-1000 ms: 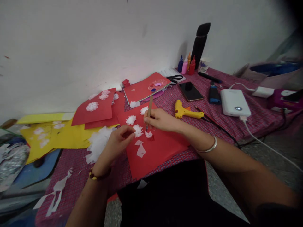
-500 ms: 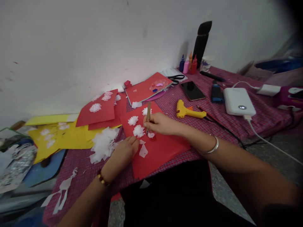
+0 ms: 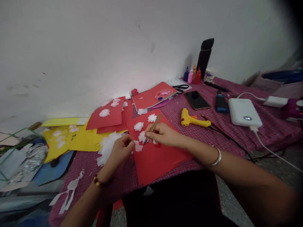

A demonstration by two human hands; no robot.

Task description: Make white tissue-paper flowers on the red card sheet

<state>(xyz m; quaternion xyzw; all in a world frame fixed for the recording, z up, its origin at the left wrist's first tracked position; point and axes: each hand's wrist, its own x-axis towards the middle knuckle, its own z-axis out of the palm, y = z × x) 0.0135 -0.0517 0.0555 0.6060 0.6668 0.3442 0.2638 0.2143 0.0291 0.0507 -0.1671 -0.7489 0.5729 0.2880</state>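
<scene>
My right hand [image 3: 158,134] grips a slim brown stick [image 3: 155,122] with a dark lower tip, tilted over the red sheet [image 3: 153,164]. Thumb and fingers of my left hand [image 3: 121,148] are pinched together around the edge of a thin white paper piece [image 3: 138,146], above the sheet's left edge. Ruffled white paper flowers [image 3: 138,126] lie on the red sheet. One small white tuft is partly hidden under my right hand. Close behind my left hand is a heap of white paper pieces [image 3: 106,146].
A yellow glue gun [image 3: 194,121], phone [image 3: 197,100] and white power bank [image 3: 245,112] with cables lie to the right. Scissors [image 3: 180,88] and paint bottles [image 3: 198,75] stand farther back. Red cards with flowers [image 3: 107,118] and yellow sheets [image 3: 82,137] are at left.
My left hand has risen from the sheet's edge and now pinches a white paper piece. The stick leans more to the right, its tip moved slightly left. The camera view has shifted.
</scene>
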